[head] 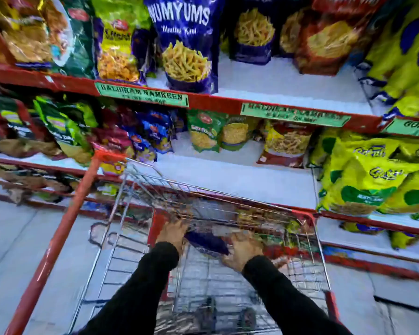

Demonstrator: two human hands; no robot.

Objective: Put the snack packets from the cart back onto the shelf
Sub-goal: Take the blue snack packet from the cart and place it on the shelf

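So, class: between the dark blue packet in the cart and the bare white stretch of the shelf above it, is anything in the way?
Nothing visible blocks it. Both hands, left hand and right hand, are at the dark blue packet inside the cart; lifted over the cart's far rim, the bare shelf stretch lies open, with packets only to either side.

a dark blue snack packet (pixel 207 243) lies tilted inside the wire cart (pixel 321 250), below the red-edged shelf (pixel 264 187). more packets (pixel 276 223), blurred, sit deeper in the cart, toward the shelf.
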